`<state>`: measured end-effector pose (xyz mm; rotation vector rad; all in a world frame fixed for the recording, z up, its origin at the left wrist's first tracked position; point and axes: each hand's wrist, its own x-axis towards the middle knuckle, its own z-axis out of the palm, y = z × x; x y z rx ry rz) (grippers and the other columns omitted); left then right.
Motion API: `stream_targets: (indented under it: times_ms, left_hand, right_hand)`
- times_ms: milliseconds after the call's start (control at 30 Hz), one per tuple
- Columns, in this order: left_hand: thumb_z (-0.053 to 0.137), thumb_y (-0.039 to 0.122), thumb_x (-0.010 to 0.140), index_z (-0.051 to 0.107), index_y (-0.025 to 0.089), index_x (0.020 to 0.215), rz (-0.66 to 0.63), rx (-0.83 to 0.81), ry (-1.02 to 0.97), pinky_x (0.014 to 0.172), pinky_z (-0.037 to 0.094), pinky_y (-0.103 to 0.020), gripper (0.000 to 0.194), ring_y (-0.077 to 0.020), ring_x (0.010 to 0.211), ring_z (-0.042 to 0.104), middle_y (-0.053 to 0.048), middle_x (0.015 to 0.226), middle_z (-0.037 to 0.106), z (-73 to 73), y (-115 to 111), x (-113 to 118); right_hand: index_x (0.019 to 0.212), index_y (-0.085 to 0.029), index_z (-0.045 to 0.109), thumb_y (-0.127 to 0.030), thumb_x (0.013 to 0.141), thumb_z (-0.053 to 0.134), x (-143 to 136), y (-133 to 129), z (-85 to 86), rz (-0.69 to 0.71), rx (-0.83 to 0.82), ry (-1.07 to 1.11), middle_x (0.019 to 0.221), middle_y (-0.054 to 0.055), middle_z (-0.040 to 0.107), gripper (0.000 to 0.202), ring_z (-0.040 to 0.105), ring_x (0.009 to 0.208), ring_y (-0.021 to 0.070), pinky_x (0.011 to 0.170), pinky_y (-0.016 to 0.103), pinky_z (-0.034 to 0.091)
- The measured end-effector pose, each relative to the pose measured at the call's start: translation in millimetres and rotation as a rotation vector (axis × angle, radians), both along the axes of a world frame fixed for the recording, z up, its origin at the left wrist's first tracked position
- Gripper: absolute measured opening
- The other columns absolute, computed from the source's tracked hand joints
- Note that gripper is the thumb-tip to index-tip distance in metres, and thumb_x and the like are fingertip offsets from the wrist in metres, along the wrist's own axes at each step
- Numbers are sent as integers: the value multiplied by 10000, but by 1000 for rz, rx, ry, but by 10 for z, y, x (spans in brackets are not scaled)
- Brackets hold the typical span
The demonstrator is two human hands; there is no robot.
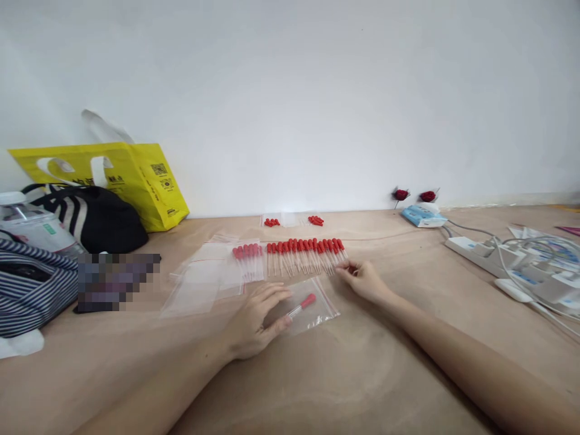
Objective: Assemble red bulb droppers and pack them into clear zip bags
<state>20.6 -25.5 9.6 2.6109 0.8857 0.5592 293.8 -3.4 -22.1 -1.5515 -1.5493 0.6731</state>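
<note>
My left hand (260, 317) is on the left part of a clear zip bag (319, 311), its fingers curved over the top and its thumb at the near side. Inside that bag lies one dropper (302, 306) with a red rubber bulb and a clear tube. At the right end of a row of red-bulbed droppers (308, 254), my right hand (360, 278) pinches with thumb and forefinger at the tube of the last one. Its fingertips partly hide the grip. A filled bag of droppers (248, 263) lies left of the row.
Flat clear bags (194, 287) overlap on the table's left side. Small bags of red bulbs (272, 222) lie by the wall. A yellow bag (154, 187) and a black bag (109, 220) stand left; a tissue pack (423, 216) and a cabled power strip (480, 251) are right.
</note>
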Motion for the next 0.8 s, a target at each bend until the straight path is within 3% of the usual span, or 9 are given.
stream_targets:
  times_ms: [33,133,267,400,533,633,800]
  left_hand:
    - [453,332,828,509,197,1108,-10,11,-26,960,346,-417,316,-234,1128,437,-75,1150,543,2,4,-12]
    - [477,304,804,542,204,1060,-48,1,-43,907,394,-385,283,-219,1039,496,-68,1092,565,1,7,-39]
    - [497,291,784,535,214,1088,-80,-40,-4,902,400,-377,316,-220,1038,497,-65,1119,553,-13,2,-54]
    - [502,300,787,521,214,1114,-86,-72,12,919,397,-370,339,-216,1070,488,-63,1160,538,-38,8,-73]
    - [473,326,818,499,242,1155,-78,-108,36,990,323,-412,348,-221,1150,434,-49,1215,516,-55,22,-100]
    - [470,306,820,475,253,1186,-103,-102,55,1036,229,-457,370,-222,1178,409,-42,1240,499,-61,37,-103]
    - [503,280,782,511,228,1151,-127,-43,32,994,310,-433,374,-240,1178,398,-63,1226,503,-63,38,-71]
  right_hand:
    - [775,-161,595,-272,723,537,75,104,12,-136,-53,-7,712,20,602,136,543,632,132,594,235,421]
    - [933,-129,547,-267,704,552,261,420,33,-292,-120,-35,743,44,603,268,539,597,123,535,217,400]
    - [1020,-116,521,-243,618,619,335,703,28,-355,-220,-76,747,54,614,434,549,595,140,512,224,387]
    - [1048,-89,529,-175,585,620,335,781,36,-356,-258,-68,758,89,618,479,563,651,179,523,243,395]
    - [1172,-93,455,-197,665,559,420,699,94,-317,-210,7,750,76,604,528,564,660,169,536,241,410]
    - [1300,-123,289,-243,724,495,471,514,151,-252,-141,73,675,2,563,624,541,592,131,528,229,411]
    - [1351,-182,52,-283,677,519,313,62,118,-56,35,433,562,-94,461,826,463,444,100,454,230,396]
